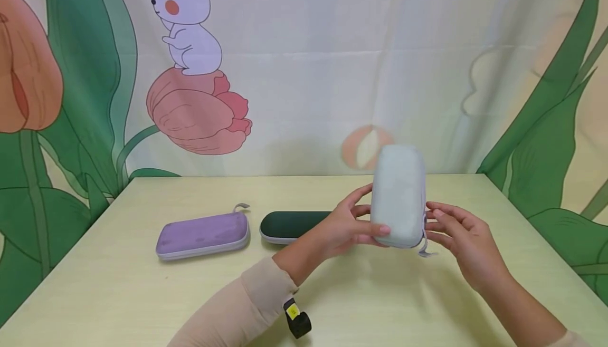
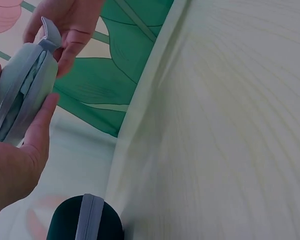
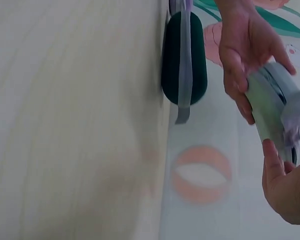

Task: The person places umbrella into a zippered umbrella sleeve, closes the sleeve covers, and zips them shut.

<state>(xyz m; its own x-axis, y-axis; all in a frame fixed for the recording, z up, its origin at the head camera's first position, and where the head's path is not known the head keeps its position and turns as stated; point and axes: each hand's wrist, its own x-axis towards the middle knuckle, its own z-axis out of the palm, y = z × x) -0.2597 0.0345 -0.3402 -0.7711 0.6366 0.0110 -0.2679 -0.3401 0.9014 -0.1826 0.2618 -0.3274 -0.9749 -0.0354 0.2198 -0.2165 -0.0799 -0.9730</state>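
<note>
A pale grey-green zip case (image 1: 399, 194) is held upright above the table by my left hand (image 1: 344, 225), thumb across its front and fingers behind. At the case's right edge, my right hand (image 1: 467, 247) pinches the zipper pull between thumb and forefinger; the pull itself is mostly hidden. A grey fabric tab (image 1: 425, 252) hangs from the lower end. In the left wrist view the zip seam (image 2: 25, 90) gapes partly, with pale teal material showing inside. Behind my left forearm lies a dark green case (image 1: 290, 224), partly covered by it.
A purple zip case (image 1: 204, 236) with a grey zip band lies on the left of the pale wooden table (image 1: 142, 305). A printed curtain (image 1: 304, 99) hangs along the table's back edge. A black strap device (image 1: 297, 320) sits at my left sleeve.
</note>
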